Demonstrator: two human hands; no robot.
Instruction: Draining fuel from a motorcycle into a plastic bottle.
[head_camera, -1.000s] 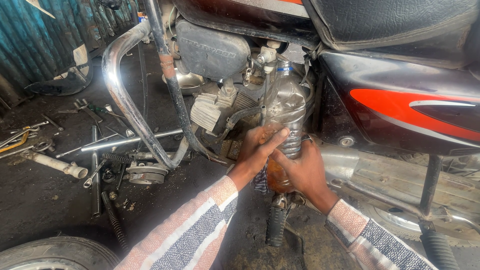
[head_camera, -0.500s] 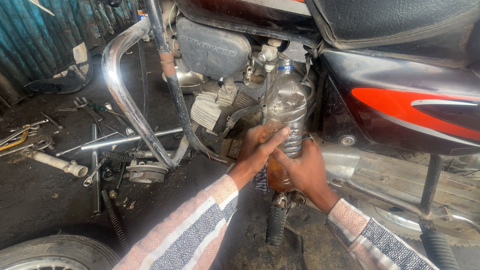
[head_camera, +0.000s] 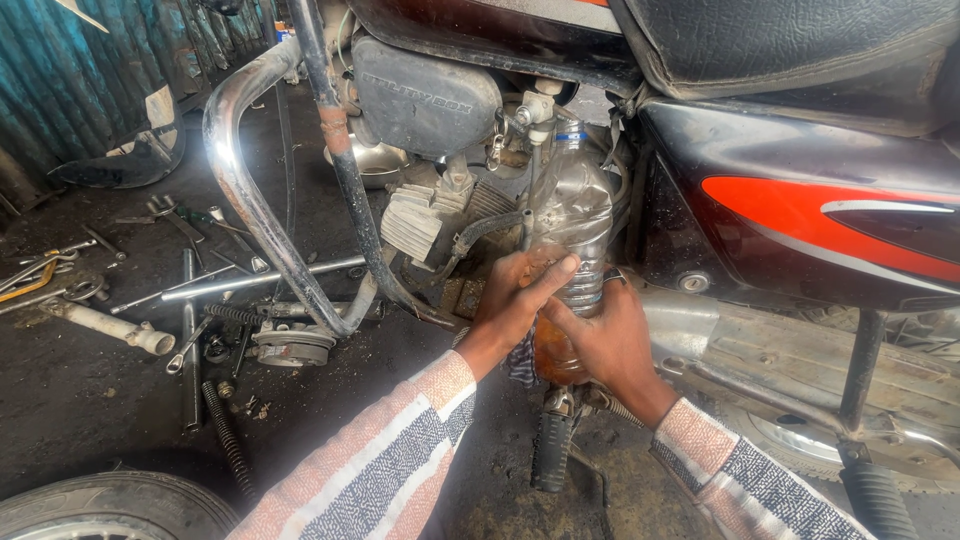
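Observation:
A clear plastic bottle (head_camera: 572, 215) with a blue neck ring stands upright against the motorcycle engine (head_camera: 430, 215), brownish liquid in its lower part. A thin hose runs down from the carburettor area into its mouth. My left hand (head_camera: 515, 300) wraps the bottle's lower left side, fingers across its front. From the right, my right hand (head_camera: 600, 335) grips the bottle's base. Both sleeves are striped pink, white and grey. A black footpeg (head_camera: 552, 450) hangs just below the hands.
A chrome crash guard (head_camera: 255, 190) curves left of the engine. Loose wrenches, rods, a spring and engine parts (head_camera: 290, 345) lie on the oily floor at left. A tyre (head_camera: 110, 510) sits at bottom left. The black-and-red tank panel (head_camera: 820, 220) and seat fill the upper right.

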